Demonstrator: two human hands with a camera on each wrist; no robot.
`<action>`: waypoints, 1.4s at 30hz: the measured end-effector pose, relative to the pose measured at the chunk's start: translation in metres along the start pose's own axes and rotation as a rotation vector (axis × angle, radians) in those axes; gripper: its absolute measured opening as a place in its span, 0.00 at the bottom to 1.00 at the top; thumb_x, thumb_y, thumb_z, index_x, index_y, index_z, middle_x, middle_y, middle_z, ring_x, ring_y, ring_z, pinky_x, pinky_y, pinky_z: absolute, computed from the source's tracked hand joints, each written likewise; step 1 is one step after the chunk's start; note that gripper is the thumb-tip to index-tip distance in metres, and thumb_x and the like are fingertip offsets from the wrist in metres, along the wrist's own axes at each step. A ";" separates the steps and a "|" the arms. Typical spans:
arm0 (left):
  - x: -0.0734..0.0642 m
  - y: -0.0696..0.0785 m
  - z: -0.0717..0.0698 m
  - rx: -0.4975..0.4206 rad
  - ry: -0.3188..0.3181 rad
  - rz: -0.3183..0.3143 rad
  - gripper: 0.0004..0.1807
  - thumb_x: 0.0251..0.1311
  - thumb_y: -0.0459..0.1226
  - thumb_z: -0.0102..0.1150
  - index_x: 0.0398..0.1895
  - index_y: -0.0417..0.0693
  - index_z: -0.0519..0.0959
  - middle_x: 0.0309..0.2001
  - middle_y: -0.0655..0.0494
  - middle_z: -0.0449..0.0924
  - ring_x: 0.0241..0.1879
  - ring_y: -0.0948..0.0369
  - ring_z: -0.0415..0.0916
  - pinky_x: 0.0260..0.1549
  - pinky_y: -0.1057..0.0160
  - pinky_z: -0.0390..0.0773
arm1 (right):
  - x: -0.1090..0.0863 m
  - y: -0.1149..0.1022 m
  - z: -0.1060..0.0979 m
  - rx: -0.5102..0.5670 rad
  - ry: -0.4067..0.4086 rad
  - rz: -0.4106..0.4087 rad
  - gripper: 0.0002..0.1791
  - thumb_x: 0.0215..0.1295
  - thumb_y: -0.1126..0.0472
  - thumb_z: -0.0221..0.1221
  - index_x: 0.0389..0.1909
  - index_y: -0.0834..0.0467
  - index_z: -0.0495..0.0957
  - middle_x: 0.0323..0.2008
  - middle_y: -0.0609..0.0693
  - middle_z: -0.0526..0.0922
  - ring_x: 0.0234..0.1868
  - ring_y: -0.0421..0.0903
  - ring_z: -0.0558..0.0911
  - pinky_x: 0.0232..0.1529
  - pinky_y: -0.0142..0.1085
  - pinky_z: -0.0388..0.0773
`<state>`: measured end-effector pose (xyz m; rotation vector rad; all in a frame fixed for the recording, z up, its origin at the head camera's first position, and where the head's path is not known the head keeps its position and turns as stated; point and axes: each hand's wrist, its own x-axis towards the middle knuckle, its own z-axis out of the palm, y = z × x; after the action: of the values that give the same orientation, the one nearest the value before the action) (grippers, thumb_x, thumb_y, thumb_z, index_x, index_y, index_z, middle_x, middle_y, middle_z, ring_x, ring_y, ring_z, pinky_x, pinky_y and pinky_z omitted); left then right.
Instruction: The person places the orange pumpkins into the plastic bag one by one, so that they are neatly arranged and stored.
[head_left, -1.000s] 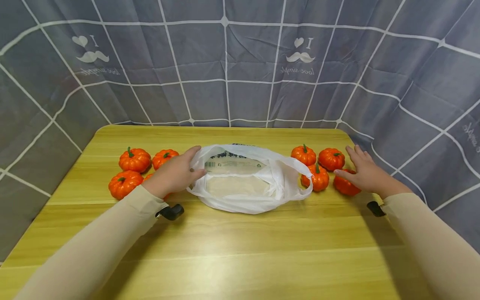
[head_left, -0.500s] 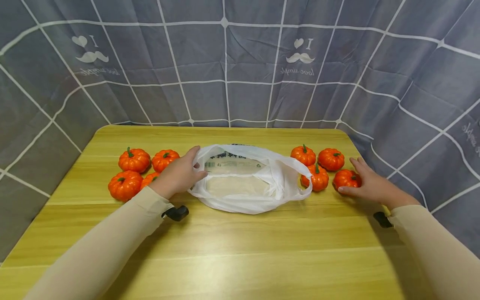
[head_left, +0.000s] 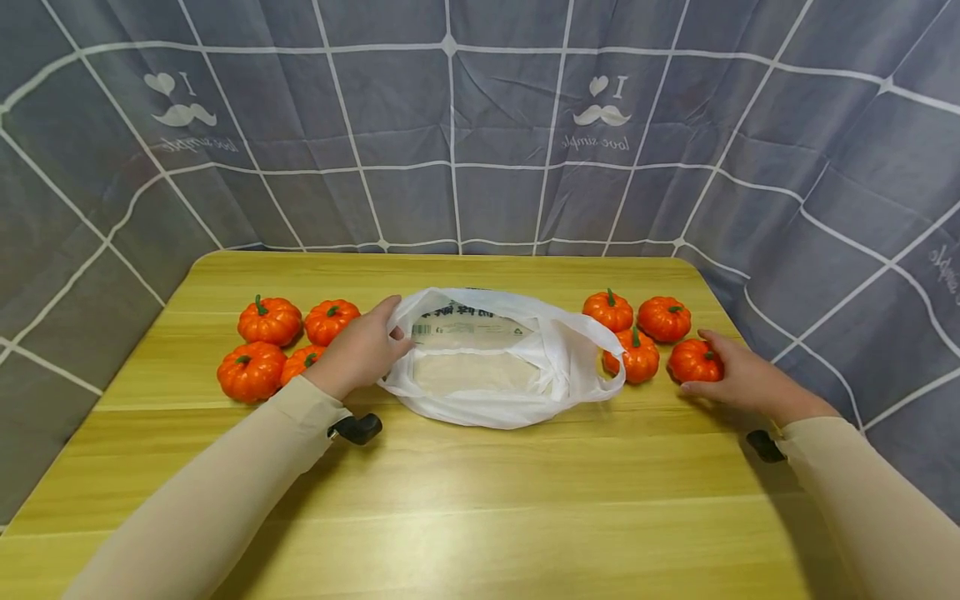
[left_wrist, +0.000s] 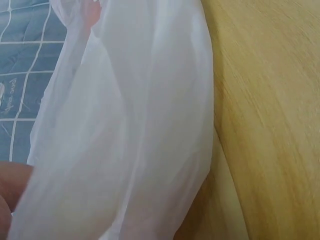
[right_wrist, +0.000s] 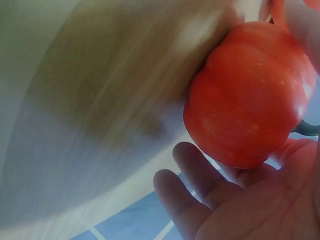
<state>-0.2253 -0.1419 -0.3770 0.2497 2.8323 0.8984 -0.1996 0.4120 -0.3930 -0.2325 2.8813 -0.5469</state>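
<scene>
A white plastic bag (head_left: pixel 525 400) stands with its mouth open at mid-table. At its left rim my left hand (head_left: pixel 360 350) holds the edge, the thumb over the rim. In the left wrist view the bag's side (left_wrist: pixel 145 115) hides most of that hand. On the right, my right hand (head_left: pixel 750 379) grips a small orange pumpkin (head_left: pixel 694 362), thumb in front and index finger behind. The right wrist view shows this pumpkin (right_wrist: pixel 247 95) between thumb and fingers, with two fingers (right_wrist: pixel 182 200) lying off its surface.
Three more pumpkins, one of them a front one (head_left: pixel 637 357), lie between the bag and my right hand. Several others, such as a front-left pumpkin (head_left: pixel 252 372), sit left of the bag. A grey checked curtain (head_left: pixel 495 125) surrounds the wooden table (head_left: pixel 480 508).
My right hand has come down around the rightmost pumpkin from above, its thumb and fingers closing in. The left hand's thumb has bent at the bag's rim; the bag has barely moved.
</scene>
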 end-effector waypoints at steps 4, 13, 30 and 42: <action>0.000 -0.002 0.000 -0.003 0.035 0.010 0.40 0.77 0.44 0.55 0.84 0.38 0.53 0.64 0.36 0.77 0.42 0.49 0.80 0.37 0.58 0.85 | 0.001 0.000 0.002 -0.003 0.021 -0.011 0.58 0.62 0.43 0.74 0.76 0.76 0.55 0.64 0.80 0.71 0.61 0.73 0.75 0.64 0.68 0.71; -0.001 -0.002 -0.001 -0.103 0.067 -0.029 0.33 0.82 0.44 0.44 0.84 0.42 0.56 0.74 0.36 0.70 0.64 0.43 0.76 0.62 0.43 0.81 | 0.001 -0.003 0.001 -0.009 0.044 -0.007 0.53 0.62 0.42 0.73 0.74 0.72 0.60 0.59 0.74 0.78 0.55 0.68 0.79 0.58 0.63 0.76; -0.003 -0.005 -0.003 -0.218 0.113 -0.004 0.29 0.82 0.41 0.43 0.82 0.46 0.61 0.56 0.43 0.82 0.37 0.52 0.79 0.27 0.62 0.80 | 0.005 -0.065 -0.036 0.058 0.229 -0.197 0.46 0.60 0.52 0.77 0.73 0.66 0.66 0.59 0.67 0.78 0.52 0.62 0.81 0.47 0.31 0.76; -0.004 -0.004 -0.004 -0.218 0.138 -0.027 0.29 0.81 0.44 0.48 0.81 0.47 0.64 0.63 0.40 0.76 0.41 0.48 0.78 0.30 0.61 0.80 | 0.014 -0.165 -0.040 0.099 0.140 -0.281 0.50 0.61 0.53 0.75 0.79 0.59 0.60 0.68 0.61 0.72 0.65 0.61 0.73 0.64 0.62 0.77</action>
<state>-0.2228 -0.1480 -0.3756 0.1252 2.8197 1.2513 -0.2030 0.2713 -0.2969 -0.6132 2.9626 -0.7803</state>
